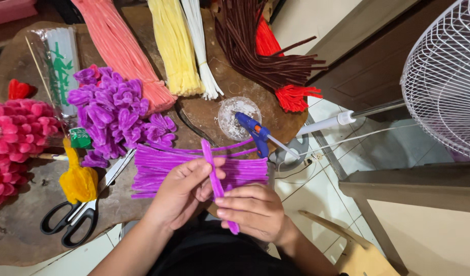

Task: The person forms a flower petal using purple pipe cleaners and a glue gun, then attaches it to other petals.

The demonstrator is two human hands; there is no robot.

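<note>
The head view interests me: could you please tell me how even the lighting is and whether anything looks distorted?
In the head view, light is soft and even; both hands, left hand and right hand, and the purple pipe cleaner are sharp; the white fan guard bulges near the right edge, a wide-lens stretch.

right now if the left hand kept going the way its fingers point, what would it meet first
Probably the loose pile of purple pipe cleaners just beyond the left hand, which pinches one purple stem; depth is unclear.

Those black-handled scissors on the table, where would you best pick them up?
Grip the scissors by the black handle loops, coming from the near table edge. The loops point toward the person and lie bare, while the blades run up beside the yellow fuzzy piece.
</note>
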